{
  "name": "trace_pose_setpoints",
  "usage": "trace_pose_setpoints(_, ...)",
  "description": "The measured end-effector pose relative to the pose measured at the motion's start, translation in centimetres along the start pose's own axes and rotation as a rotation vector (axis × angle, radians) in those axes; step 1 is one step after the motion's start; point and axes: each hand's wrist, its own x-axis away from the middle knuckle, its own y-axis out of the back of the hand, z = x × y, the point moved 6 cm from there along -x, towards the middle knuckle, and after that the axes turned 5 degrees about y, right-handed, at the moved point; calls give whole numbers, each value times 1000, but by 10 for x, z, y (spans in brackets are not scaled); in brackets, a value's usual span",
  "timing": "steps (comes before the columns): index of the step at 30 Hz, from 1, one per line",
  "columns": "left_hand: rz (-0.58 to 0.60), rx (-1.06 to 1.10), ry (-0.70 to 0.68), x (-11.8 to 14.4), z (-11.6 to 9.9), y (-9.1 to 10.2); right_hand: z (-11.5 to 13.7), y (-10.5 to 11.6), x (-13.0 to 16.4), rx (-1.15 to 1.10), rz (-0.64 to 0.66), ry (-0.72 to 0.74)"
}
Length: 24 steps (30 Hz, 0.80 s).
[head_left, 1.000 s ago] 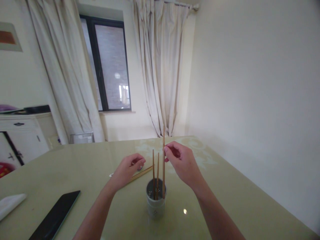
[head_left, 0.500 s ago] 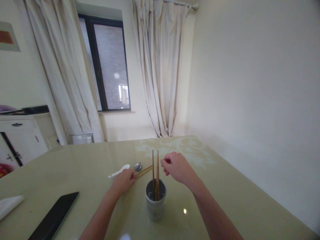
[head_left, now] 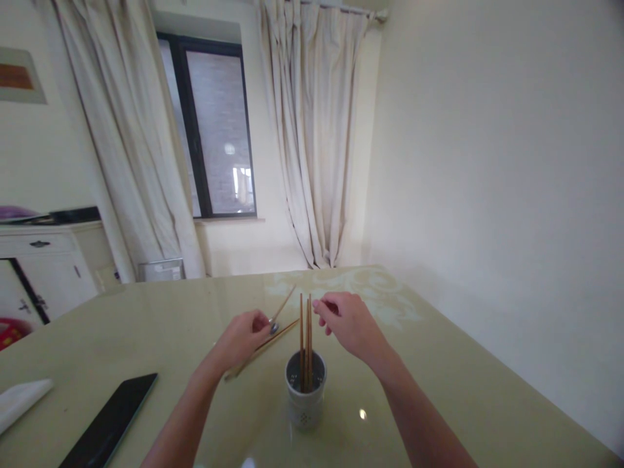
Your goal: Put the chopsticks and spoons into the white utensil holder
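Note:
A white ceramic cup (head_left: 304,403) stands on the glossy green table (head_left: 439,377) and holds three wooden chopsticks (head_left: 305,335) upright. My right hand (head_left: 348,325) hovers just right of their tops, fingers loosely curled and holding nothing. My left hand (head_left: 241,341), left of the cup, grips a chopstick (head_left: 283,303) that tilts up and away from the table. A second chopstick (head_left: 280,333) lies flat on the table, passing under that hand. The bowl of a metal spoon (head_left: 274,329) shows beside my left fingers.
A black tablet (head_left: 110,426) lies at the near left, with a white cloth (head_left: 22,400) beyond it at the table's left edge. A white cabinet (head_left: 43,266) stands at the far left. A bare wall runs close along the table's right side.
My right hand let go of the third chopstick, which now stands in the cup, and stayed beside it. My left hand picked one chopstick up off the table; it now covers the white spoon.

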Motion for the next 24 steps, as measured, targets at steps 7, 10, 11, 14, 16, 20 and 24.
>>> trace_pose_setpoints(7, -35, 475, -285, 32, -85, 27, 23, -2, 3, -449, -116, 140)
trace_pose_setpoints(10, 49, 474, -323, 37, -97, 21, 28, 4, 6, -483, -134, 154)
trace_pose_setpoints(11, 73, 473, -323, 36, -95, 19, 28, 7, 7, -461, -149, 147)
trace_pose_setpoints(14, 73, 338, -261, 24, -71, 11, 25, 20, 8, -362, -195, 118)
trace_pose_setpoints(16, 33, 112, -167, 11, -42, 2, 20, 24, 8, -289, -193, 98)
trace_pose_setpoints(20, 35, -373, 49, -6, 20, -25, 7, 15, 4, -142, -36, 31)
trace_pose_setpoints(24, 44, -495, 173, -8, 51, -40, -7, -4, 3, -2, 117, -60)
